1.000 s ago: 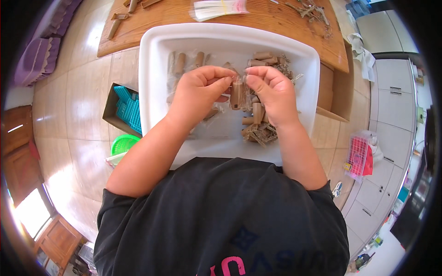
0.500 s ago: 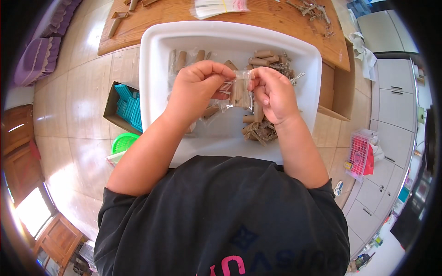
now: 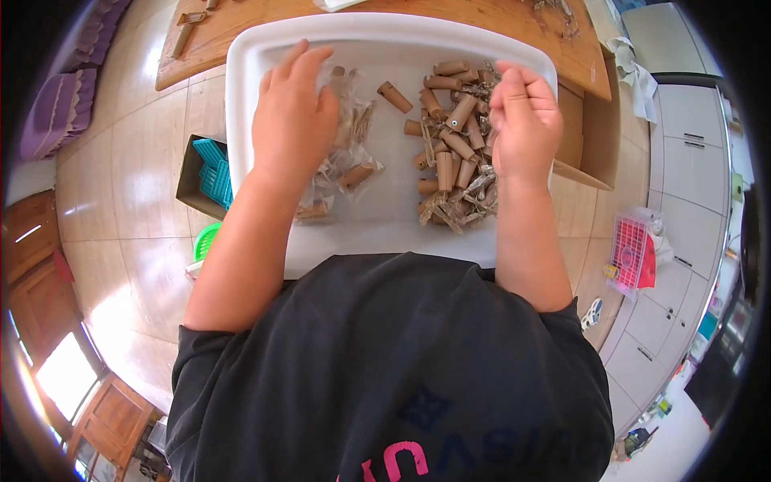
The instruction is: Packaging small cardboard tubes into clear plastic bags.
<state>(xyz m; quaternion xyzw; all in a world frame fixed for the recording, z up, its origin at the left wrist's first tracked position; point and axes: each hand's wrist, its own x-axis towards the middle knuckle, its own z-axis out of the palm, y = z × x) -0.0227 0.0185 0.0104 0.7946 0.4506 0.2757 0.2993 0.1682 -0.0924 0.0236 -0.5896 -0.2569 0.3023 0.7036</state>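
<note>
Bright daylight fills the room around us, where a window (image 3: 66,376) at lower left burns out to white and glare whitens the tiled floor (image 3: 114,312). Shadows stay soft inside the white plastic tub (image 3: 385,22); clear plastic wrappers (image 3: 371,164) catch small glints. The left hand (image 3: 295,120) blurs slightly. Gray cabinets (image 3: 687,189) bow with fisheye distortion, the corners black.

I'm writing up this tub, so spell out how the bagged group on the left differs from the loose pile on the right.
The bagged group lies in clear plastic; the loose pile shows bare tubes. Fewer tubes show in the bagged group than in the heaped loose pile. The bagged group is nearest the left hand, the loose pile nearest the right hand. Both lie in the white tub and include brown tubes.
</note>
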